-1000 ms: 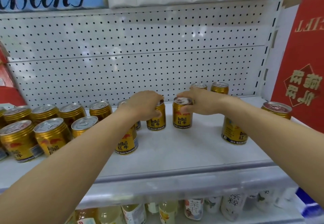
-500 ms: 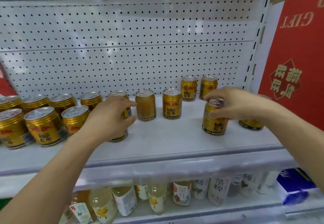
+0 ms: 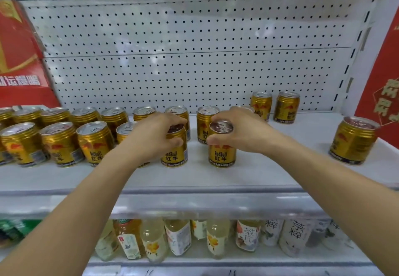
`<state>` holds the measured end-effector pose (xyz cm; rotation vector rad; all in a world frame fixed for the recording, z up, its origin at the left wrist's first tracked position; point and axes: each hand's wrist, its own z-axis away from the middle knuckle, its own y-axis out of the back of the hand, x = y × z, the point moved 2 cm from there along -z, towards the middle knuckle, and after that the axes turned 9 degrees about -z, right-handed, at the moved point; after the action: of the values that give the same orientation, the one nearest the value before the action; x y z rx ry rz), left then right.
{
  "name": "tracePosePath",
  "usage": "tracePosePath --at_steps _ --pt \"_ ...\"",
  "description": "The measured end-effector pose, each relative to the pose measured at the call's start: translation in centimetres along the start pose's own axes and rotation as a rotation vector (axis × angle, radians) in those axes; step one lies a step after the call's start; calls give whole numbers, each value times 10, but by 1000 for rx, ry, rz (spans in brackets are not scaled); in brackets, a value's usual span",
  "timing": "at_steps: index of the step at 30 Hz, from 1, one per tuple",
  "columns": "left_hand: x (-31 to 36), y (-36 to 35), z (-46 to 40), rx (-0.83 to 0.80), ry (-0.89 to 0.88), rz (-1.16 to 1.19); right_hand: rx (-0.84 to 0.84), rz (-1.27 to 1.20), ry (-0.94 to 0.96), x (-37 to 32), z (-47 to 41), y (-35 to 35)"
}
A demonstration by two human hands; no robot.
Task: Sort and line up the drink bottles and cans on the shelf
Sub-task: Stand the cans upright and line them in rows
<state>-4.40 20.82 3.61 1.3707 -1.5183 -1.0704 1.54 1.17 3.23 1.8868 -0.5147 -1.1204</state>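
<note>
Head view: my left hand grips one upright gold can, my right hand grips the next can just right of it, both front-row on the shelf. Stray can stands far right of that, nearer my right hand, so I judge it's next.

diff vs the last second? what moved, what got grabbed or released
Both hands let go of the back-row cans they were placing. The right hand took a can from the right side and carried it left to the front middle. The left hand drew back and now grips a front can beside it. The two cans by the back panel and the packed cans on the left stayed put.
</note>
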Motion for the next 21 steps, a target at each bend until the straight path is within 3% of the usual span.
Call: tracePosePath --at_steps 17,21 --pt "-7 -10 -1 35 -65 -25 -19 4 -14 -18 -6 -17" --pt "16 -19 4 170 -113 89 151 -155 22 2 14 -17"
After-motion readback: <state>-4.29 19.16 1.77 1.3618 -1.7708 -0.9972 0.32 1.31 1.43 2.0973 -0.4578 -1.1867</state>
